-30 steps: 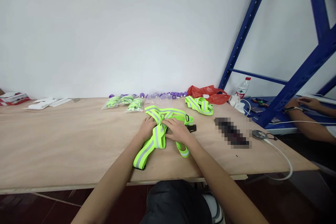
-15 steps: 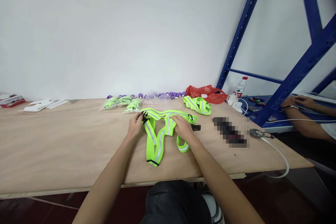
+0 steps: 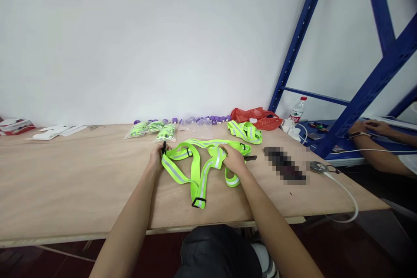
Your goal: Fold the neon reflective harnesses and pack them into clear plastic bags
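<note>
A neon-green reflective strap harness with grey stripes lies spread on the wooden table. My left hand pinches its left end, where a black buckle shows at my fingertips. My right hand is closed on the straps at the right side, near another black buckle. The loose loop of the harness hangs toward the table's near edge.
A second folded green harness lies behind, with bagged ones, purple small parts and a red plastic bag along the wall. A blurred dark object, cable and water bottle sit right. Another person's arms rest by the blue rack.
My hands have moved apart, the left going left with the buckle end, so the bunched harness is now stretched out wide across the table.
</note>
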{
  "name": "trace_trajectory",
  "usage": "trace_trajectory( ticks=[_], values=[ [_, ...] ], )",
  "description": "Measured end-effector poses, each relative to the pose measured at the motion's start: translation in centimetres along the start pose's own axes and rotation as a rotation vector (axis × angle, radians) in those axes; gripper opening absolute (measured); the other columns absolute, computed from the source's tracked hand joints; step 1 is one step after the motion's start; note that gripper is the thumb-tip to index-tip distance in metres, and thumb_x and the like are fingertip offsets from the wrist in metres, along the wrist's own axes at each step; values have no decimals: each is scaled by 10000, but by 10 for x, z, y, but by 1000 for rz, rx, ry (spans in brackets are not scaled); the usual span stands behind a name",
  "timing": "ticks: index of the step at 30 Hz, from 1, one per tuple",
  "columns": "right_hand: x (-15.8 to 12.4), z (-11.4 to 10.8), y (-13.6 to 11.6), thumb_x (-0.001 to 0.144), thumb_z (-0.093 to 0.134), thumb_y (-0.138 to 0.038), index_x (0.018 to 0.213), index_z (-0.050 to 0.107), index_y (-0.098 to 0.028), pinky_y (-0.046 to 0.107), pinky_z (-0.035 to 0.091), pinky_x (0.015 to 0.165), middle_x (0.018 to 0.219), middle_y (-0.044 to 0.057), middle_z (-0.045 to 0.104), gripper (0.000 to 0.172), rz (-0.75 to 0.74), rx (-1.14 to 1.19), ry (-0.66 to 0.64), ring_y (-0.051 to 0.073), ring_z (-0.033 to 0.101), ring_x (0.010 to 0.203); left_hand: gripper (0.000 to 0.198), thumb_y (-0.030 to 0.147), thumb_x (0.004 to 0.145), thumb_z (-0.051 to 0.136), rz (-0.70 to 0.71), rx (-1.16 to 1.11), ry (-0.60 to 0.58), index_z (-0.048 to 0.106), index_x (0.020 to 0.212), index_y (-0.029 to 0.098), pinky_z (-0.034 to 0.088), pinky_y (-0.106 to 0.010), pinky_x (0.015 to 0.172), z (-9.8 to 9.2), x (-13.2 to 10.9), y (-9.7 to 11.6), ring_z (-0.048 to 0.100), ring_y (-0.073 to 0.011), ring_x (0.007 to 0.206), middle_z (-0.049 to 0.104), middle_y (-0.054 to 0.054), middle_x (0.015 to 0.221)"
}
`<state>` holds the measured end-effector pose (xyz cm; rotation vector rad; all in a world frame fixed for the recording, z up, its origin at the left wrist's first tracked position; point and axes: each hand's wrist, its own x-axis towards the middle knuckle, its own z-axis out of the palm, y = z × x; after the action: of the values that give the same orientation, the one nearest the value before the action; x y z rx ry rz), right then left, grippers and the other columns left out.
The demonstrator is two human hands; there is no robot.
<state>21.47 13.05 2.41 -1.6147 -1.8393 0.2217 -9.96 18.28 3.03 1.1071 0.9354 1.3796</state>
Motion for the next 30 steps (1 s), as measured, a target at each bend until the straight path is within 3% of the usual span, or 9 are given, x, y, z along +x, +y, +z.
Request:
trace_trajectory(
  ticks=[3, 7, 13, 18, 21, 25, 27, 30],
  values=[
    [0, -1, 4, 796, 597, -163, 1196, 653, -263, 311, 491, 824, 1151, 37, 724, 415, 15, 48, 7, 243, 663, 1021, 371, 499, 745, 528, 14, 76, 12, 415, 533, 216, 365, -254, 476, -7, 0, 3, 426, -130, 485, 487, 1, 515],
    [2, 2, 14, 753, 576, -82, 1222, 642, -263, 348, 505, 876, 1188, 45, 712, 506, -39, 138, -6, 249, 667, 1042, 529, 604, 837, 486, 50, 448, 26, 437, 492, 208, 331, -256, 486, -14, -4, 5, 419, -131, 486, 465, 5, 479],
    [6, 6, 28, 700, 468, -1, 1181, 665, -226, 342, 539, 878, 1044, 61, 738, 567, -94, 377, -32, 198, 698, 947, 532, 617, 798, 563, 50, 824, 78, 414, 488, 211, 270, -261, 481, -16, -10, 6, 393, -125, 457, 413, 34, 446],
    [6, 9, 28, 694, 498, -27, 1104, 698, -219, 300, 551, 780, 931, 45, 751, 495, -93, 428, -50, 175, 701, 820, 295, 459, 804, 562, 264, 963, 122, 562, 650, 207, 412, -271, 615, -17, -7, 11, 602, -193, 682, 631, -3, 655],
    [6, 12, 27, 727, 536, -71, 1052, 711, -205, 301, 549, 762, 899, 48, 757, 393, -68, 436, -67, 179, 703, 794, 215, 399, 846, 518, 417, 969, 242, 607, 808, 207, 470, -314, 732, -15, -7, 21, 651, -227, 833, 696, -41, 848],
    [7, 16, 28, 767, 570, -149, 1007, 725, -189, 325, 553, 775, 931, 73, 763, 288, -41, 481, -93, 203, 710, 836, 211, 286, 880, 493, 792, 958, 403, 602, 1035, 192, 468, -390, 930, -3, -14, 35, 618, -252, 1038, 666, -101, 1072],
    [8, 17, 27, 781, 581, -195, 982, 736, -188, 336, 553, 780, 951, 76, 761, 254, -51, 494, -106, 206, 705, 831, 219, 236, 884, 496, 940, 957, 380, 591, 1076, 189, 440, -408, 1003, 8, -19, 36, 578, -258, 1137, 641, -116, 1138],
    [8, 18, 27, 795, 590, -266, 941, 748, -188, 350, 552, 790, 956, 75, 756, 229, -75, 507, -107, 212, 695, 835, 212, 196, 895, 478, 974, 967, 247, 589, 1076, 203, 440, -413, 1016, 25, -22, 27, 563, -256, 1170, 628, -111, 1173]
  ],
)
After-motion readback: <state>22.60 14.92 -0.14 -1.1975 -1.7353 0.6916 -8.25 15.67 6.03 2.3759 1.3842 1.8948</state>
